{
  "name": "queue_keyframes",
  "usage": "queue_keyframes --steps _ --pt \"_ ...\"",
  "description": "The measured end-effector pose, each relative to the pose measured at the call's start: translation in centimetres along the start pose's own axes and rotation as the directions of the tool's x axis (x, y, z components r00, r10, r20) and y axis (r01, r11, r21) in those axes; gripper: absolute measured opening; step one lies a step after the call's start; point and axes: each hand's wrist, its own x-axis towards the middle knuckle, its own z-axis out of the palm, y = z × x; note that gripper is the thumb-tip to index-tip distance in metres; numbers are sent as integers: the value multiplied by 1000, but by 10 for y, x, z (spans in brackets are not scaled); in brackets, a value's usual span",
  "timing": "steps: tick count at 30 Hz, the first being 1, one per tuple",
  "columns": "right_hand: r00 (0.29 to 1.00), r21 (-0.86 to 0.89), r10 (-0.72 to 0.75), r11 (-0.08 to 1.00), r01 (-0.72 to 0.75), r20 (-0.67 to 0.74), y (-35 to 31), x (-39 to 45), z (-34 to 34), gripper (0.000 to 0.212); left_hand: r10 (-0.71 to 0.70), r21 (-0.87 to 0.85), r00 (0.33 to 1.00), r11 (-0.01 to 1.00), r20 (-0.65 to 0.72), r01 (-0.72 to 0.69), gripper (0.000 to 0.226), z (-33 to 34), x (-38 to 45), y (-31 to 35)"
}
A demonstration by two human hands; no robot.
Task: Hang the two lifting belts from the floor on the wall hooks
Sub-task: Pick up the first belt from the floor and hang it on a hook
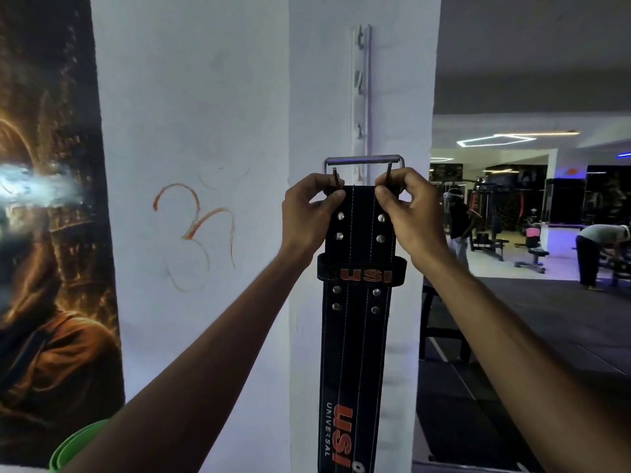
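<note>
while both arms reach forward and up, the left hand [309, 213] and the right hand [408, 213] hold the top end of a black lifting belt [355, 336] against a white pillar [362, 97]. each hand is closed in a pinch: the left thumb and fingers press on the belt's upper left corner beside one buckle prong, and the right thumb and fingers press on the upper right corner beside the other prong. the metal buckle [363, 161] stands just above the hands, its top bar level and lying across the lower end of a white hook rail [361, 97] fixed upright on the pillar. whether the buckle is caught on a hook cannot be told. several small hooks show higher on the rail, all bare. the belt hangs straight down from the hands and runs out of the bottom of the view, with rivets, a keeper loop and orange "usi" lettering on its face. to the left, an orange symbol [196, 230] is drawn on the white wall, and a dark poster [44, 233] lies further left. to the right a gym floor opens with machines and two people [459, 223] well apart from the pillar.
</note>
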Motion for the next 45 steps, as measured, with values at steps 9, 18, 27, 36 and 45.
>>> queue_keyframes --steps 9,18,27,36,45 --pt "1000 53 18 998 -17 -6 59 41 24 7 5 111 998 994 -64 2 24 17 49 -49" --pt "999 95 31 995 -27 -38 91 43 31 12 -6 133 999 991 -36 11 11 23 52 -79" --pt "956 102 245 968 -230 -164 82 45 36 36 -196 50 977 978 -86 200 33 22 54 -78" --pt "959 40 186 983 -182 -213 79 29 31 39 -353 -45 924 936 -146 350 26 26 46 -67" --pt "918 -206 315 908 -365 -241 53 39 31 30 -425 -7 894 903 -144 429 43 20 35 -46"
